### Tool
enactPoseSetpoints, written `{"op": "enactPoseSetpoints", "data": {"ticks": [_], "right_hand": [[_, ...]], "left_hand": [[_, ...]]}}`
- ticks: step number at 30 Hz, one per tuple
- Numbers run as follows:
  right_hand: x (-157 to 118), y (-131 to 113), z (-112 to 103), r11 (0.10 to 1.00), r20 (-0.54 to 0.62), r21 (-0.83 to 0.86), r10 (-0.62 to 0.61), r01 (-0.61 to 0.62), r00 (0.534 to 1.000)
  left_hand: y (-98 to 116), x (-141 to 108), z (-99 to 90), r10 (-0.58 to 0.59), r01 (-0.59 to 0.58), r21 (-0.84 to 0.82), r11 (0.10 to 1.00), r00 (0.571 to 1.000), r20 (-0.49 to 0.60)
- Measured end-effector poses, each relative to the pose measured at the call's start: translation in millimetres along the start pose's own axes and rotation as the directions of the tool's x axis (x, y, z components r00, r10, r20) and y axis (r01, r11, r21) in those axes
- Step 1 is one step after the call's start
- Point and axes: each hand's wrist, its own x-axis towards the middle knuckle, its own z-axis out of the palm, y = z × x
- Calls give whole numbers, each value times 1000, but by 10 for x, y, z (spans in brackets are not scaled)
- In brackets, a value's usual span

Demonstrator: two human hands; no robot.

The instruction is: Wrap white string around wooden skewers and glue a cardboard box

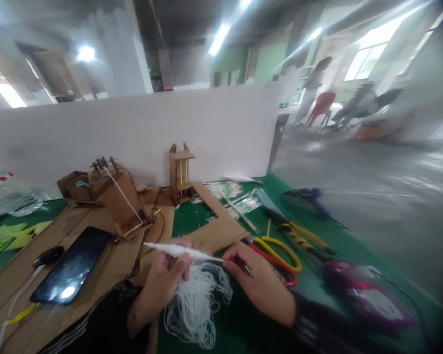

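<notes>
1. The left hand point(161, 281), just left of the lower centre of the frame, pinches a white cord-wrapped spindle point(173, 250) between thumb and fingers around its wound body.
2. The right hand point(260, 282), right of the lower centre, has thumb and fingertips closed on the bare end of the thin wooden stick point(217, 259) that sticks out of the winding.
3. The spindle lies nearly level across the centre of the frame, its pointed tip toward the left, above a loose heap of white cord point(194, 312) at bottom centre.
4. The step in hand looks like winding cord onto the stick: the middle is thickly covered, while the right end is bare. Which strand joins spindle to heap cannot be told.
5. As a judgement, a next turn calls for a light left grip guiding the cord under tension while the right fingertips roll the stick, without snagging the heap.
6. Near the right hand, right of centre, lies a red-and-yellow-handled tool point(297, 260), probably scissors.
</notes>
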Motion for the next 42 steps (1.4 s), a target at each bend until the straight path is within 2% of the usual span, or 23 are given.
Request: {"op": "enactPoseSetpoints", "data": {"ticks": [7,13,19,25,32,39,42], "right_hand": [[-3,11,-5,998,69,3,-65,65,995],[3,33,4,997,-38,-8,-83,83,996],[12,22,-1,997,54,-12,-77,78,996],[5,59,-1,997,-69,-20,-75,73,995],[13,62,-16,996,19,-1,-88,88,996],[15,78,-18,992,-91,-4,-126,126,988],[8,77,-20,992,-56,4,-124,125,991]], "left_hand": [[86,-6,16,-27,29,39,999,998,-49],[70,-5,6,-3,4,27,1000,1000,-20],[54,-13,-5,14,-14,-3,1000,999,-31],[83,-22,6,-11,10,-37,999,999,-38],[78,5,-10,-23,22,-21,1000,999,-48],[72,-5,-13,-23,22,-12,1000,1000,-20],[86,-9,-6,-15,15,-10,1000,1000,-25]]}}
